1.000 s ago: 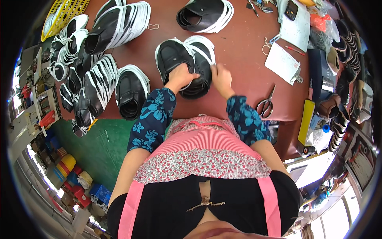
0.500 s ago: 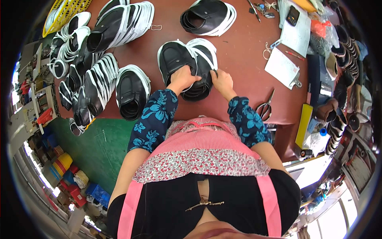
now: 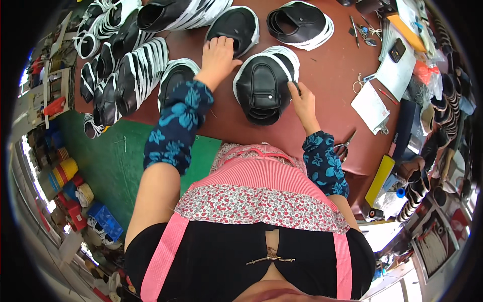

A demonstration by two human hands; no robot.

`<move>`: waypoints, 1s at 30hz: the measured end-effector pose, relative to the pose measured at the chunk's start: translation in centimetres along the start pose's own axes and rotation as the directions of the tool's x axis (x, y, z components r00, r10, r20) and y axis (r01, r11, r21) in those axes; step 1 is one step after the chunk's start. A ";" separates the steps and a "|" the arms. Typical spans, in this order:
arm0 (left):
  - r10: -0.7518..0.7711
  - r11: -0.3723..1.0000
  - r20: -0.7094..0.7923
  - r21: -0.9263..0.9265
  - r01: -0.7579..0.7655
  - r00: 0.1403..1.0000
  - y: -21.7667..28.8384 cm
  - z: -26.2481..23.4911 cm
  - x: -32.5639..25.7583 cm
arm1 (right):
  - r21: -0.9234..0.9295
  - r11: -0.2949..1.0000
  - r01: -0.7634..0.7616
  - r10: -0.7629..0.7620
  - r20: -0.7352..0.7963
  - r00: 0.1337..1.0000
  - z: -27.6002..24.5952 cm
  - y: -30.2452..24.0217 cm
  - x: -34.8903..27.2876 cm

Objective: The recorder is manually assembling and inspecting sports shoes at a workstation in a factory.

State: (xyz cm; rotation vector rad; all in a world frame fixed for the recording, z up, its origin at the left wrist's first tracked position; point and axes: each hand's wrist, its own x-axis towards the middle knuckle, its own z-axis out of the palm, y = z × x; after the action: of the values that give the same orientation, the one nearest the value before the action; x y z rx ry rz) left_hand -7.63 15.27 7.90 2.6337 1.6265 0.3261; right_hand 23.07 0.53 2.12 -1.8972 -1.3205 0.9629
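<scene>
A black shoe upper (image 3: 240,30) with a white edge lies at the near end of a far row of uppers. My left hand (image 3: 217,59) has its fingers closed over the rim of that upper's opening. Nearer the middle of the table, several black uppers lie stacked, the top upper (image 3: 261,83) with its opening toward me. At the right edge of this stack my right hand (image 3: 304,100) is closed, thumb and fingers pinching the side; the fingertips are partly hidden.
Rows of white-edged uppers (image 3: 133,75) line the left, with another small stack (image 3: 299,24) at the far right. Scissors (image 3: 344,145), a clipboard with paper (image 3: 370,108) and a phone (image 3: 397,50) lie on the right. A green surface (image 3: 131,161) is at the lower left.
My left hand has moved away and to the left from the middle stack, taking an upper to the far row. My right hand has stayed beside the stack. The view has shifted.
</scene>
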 end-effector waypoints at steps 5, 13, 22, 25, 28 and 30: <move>-0.486 0.625 0.304 -0.535 0.568 0.820 2.7 6.2 -12.3 | -0.063 0.947 0.313 -0.297 0.188 0.936 2.7 -7.2 0.6; -0.369 -0.555 0.658 -0.723 0.413 0.656 6.9 11.3 -16.5 | -0.449 0.673 0.588 -0.521 0.277 0.807 11.4 -6.6 1.0; -0.537 -0.149 0.564 -0.795 0.588 0.627 7.3 11.5 -15.4 | -0.492 0.766 0.412 -0.319 0.265 0.910 10.7 -6.6 1.7; -0.631 -0.153 0.499 -0.831 0.535 0.594 8.3 11.8 -15.0 | -0.390 0.835 0.388 -0.227 0.398 0.889 9.2 -8.1 2.1; -0.613 -0.060 0.505 -0.796 0.602 0.607 7.6 12.0 -15.2 | -0.372 0.767 0.523 -0.292 0.523 0.801 9.1 -7.6 0.3; -0.610 -0.036 0.510 -0.783 0.621 0.607 7.8 11.7 -14.9 | -0.478 0.757 0.446 -0.293 0.362 0.885 9.9 -6.9 0.9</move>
State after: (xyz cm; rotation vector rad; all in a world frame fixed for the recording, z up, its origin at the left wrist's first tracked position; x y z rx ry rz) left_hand -4.92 -0.53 -4.88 0.8277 1.6133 0.8522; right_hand 11.57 4.30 2.27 -1.8091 -2.2423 0.6817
